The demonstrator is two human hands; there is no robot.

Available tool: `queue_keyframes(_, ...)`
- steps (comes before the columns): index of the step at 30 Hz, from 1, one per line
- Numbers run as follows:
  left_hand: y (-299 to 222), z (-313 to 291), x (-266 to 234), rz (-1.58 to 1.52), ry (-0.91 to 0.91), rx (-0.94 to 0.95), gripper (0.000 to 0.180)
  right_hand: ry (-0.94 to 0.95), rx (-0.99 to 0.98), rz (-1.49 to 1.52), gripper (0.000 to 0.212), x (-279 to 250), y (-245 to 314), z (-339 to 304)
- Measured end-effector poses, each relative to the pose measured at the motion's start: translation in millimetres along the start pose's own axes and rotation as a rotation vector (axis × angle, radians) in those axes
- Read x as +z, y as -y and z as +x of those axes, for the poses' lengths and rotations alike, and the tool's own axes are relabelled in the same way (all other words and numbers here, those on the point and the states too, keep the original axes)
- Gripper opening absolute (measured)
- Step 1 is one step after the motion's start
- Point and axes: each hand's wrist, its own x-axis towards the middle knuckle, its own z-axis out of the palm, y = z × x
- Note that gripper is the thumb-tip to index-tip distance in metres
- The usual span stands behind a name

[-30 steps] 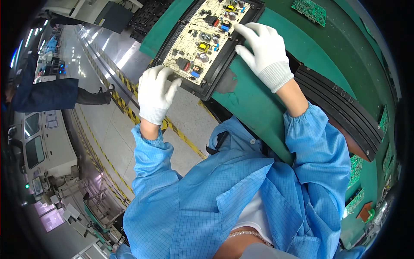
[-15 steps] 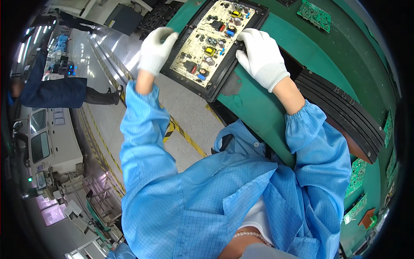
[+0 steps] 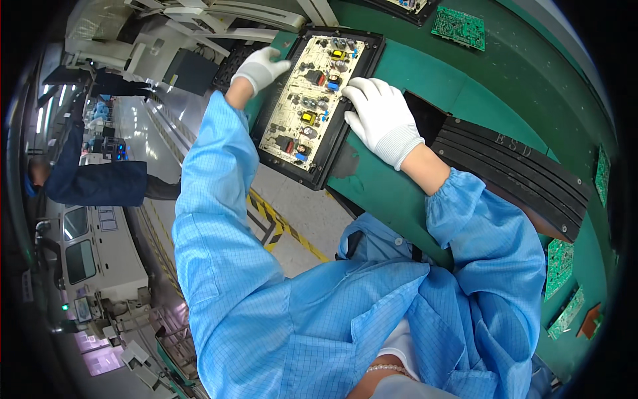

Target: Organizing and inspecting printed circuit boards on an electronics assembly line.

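Observation:
A cream circuit board (image 3: pixel 292 120) with yellow, black, red and blue components lies in a black tray-like frame (image 3: pixel 287 169), whose near left part reaches past the bench edge. My left hand (image 3: pixel 260 69), in a white glove, is at the frame's far left side. Its thumb and fingers are apart, with the fingertips close to the board's edge and nothing between them. My right hand (image 3: pixel 384 120), also gloved in white, has its fingers bent over the frame's right edge. The thumb sits lower along that same edge. What lies under the right fingertips is hidden.
The green bench (image 3: pixel 465 86) curves to the right. A black ridged rail (image 3: pixel 508 174) lies across it, beside my right forearm. A green circuit board (image 3: pixel 458 29) lies at the far side, and more (image 3: pixel 559 266) stand at the right. A person (image 3: pixel 100 174) is off to the left.
My left hand has moved farther along the frame's left side, and its fingers reach over the edge. My right hand stays on the right edge. The whole view has shifted, so the frame appears lower.

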Motion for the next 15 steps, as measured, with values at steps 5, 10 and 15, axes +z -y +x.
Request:
queue_keyframes(5, -28, 51, 3, 0.039, -0.143, -0.025, 0.074, 0.017, -0.008, 0.009, 0.040, -3, 0, 0)
queue_keyframes(10, -63, 66, 9, 0.277, -0.112, -0.036, 0.042, 0.023, 0.001, 0.013, 0.040, -6, -1, -1)
queue_keyframes(15, -74, 68, 6, 0.379, -0.112, -0.053, 0.043, 0.018, 0.003, 0.017, 0.039, -5, -1, 0)
